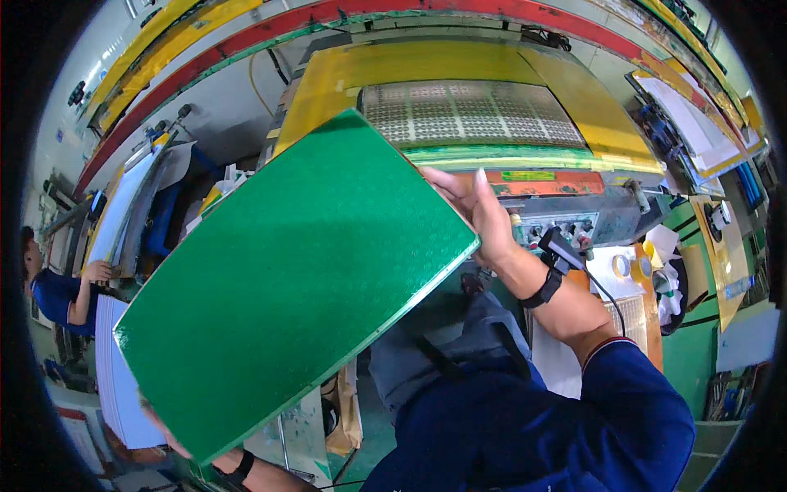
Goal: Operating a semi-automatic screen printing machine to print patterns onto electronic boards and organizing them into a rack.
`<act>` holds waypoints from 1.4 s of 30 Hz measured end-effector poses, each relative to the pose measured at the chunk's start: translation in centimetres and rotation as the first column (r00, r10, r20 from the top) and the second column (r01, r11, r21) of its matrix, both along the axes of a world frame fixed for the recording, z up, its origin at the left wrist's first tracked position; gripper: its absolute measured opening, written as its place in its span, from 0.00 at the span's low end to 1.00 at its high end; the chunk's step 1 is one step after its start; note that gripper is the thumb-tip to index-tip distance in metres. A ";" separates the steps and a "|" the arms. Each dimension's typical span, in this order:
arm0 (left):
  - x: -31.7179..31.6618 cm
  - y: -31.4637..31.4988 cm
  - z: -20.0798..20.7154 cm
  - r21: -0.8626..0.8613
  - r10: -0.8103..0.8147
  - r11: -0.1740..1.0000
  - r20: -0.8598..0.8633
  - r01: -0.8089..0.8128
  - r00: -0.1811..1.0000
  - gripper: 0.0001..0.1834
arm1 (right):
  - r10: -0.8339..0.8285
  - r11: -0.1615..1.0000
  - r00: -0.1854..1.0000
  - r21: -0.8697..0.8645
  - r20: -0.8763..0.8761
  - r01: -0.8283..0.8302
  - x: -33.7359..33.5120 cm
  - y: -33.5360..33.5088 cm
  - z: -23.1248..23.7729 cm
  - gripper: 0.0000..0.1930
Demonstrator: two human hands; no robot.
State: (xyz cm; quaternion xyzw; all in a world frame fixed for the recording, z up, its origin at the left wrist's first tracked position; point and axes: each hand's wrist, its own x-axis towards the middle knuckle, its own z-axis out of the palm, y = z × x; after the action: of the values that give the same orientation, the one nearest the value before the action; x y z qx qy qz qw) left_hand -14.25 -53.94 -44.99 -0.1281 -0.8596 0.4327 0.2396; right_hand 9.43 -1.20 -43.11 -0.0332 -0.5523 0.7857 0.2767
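A large rectangular green board [287, 287] with a smooth, slightly shiny face and pale edges is tilted in front of me, its upper corner pointing away. My right hand [482, 215] grips its right edge, thumb up and the other fingers reaching round behind it. At the lower left corner my left hand [168, 428] holds the board from behind and beneath. Most of that hand's fingers are hidden by the board. Just beyond the board stands a printing machine with a yellow screen frame [328, 90] around a patterned mesh panel [471, 113].
A stack of pale sheets [123, 385] lies at the left under the board's edge. Tape rolls [641, 268] sit on a side table at right. A red beam [393, 18] crosses overhead. Another person [61, 299] works at a table on the far left.
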 end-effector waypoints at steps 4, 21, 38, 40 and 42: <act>-1.7 0.7 2.8 0.958 -0.443 -0.039 -0.272 0.285 0.855 0.29 | 0.118 0.975 0.989 -0.199 0.092 -0.098 0.9 1.1 1.3 0.44; -4.3 3.5 2.3 0.942 -0.618 -0.068 0.217 -0.327 0.756 0.18 | -0.274 0.758 0.958 0.595 -0.082 0.267 5.4 0.1 -0.3 0.36; -7.4 6.1 2.0 0.905 -0.657 0.037 0.342 -0.424 0.672 0.20 | 0.127 0.985 0.991 -0.110 -0.034 -0.130 2.7 2.6 2.1 0.47; -7.3 6.1 1.8 0.904 -0.645 0.001 0.328 -0.428 0.690 0.20 | 0.131 0.985 0.991 -0.111 -0.036 -0.134 2.7 2.7 2.0 0.47; -6.9 6.4 1.8 0.901 -0.631 -0.037 0.315 -0.433 0.709 0.20 | 0.121 0.983 0.993 -0.138 -0.009 -0.121 2.7 2.9 2.1 0.46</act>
State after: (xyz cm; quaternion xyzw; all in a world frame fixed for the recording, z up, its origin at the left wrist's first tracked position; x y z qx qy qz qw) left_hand -21.11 -47.53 -43.16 -0.1374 -0.8914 -0.4288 -0.0511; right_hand 12.10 1.72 -41.03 -0.0186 -0.4973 0.8376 0.2254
